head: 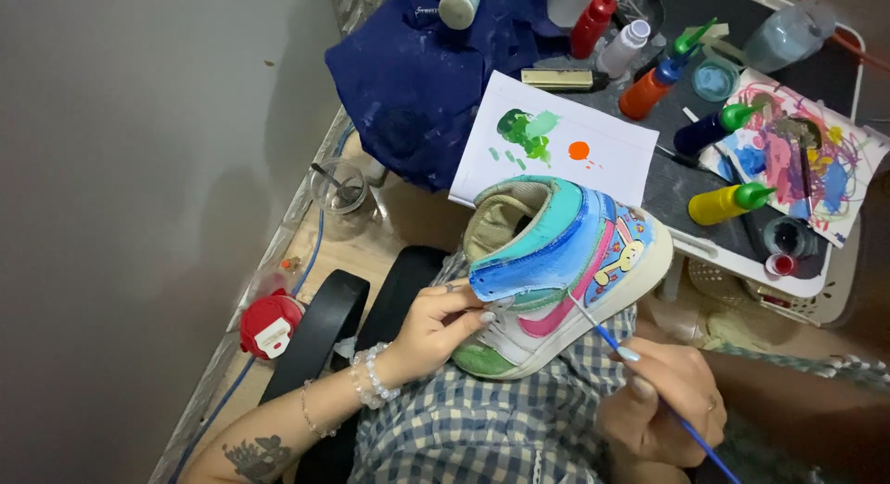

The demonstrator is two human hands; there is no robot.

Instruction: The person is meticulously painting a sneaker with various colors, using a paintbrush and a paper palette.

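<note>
- Table (839,76), dark-topped, crowded at the upper right; a blue cloth (408,85) is heaped at its left end.
- Shoe (565,271), a high-top painted in blue, teal, pink and green with a white sole, rests tilted on the person's checked lap, toe toward the table.
- Sheet (593,164) of white paper with green smears and an orange dot lies just behind the shoe; a second, heavily daubed sheet (834,150) sits further right.
- Left hand (436,322), beaded bracelets at the wrist, is closed on the shoe's heel side, fingers pressed to the blue collar flap.
- Right hand (663,396) is pinched shut around a thin blue brush (640,368), whose tip touches the pink stripe on the shoe's side.
- Paint bottles stand or lie on the table: yellow (718,204), dark blue (705,130), orange (649,90), red (591,25).
- A clear glass (338,189) stands by the table's left edge.
- A red cap (269,324) lies near the left forearm.
</note>
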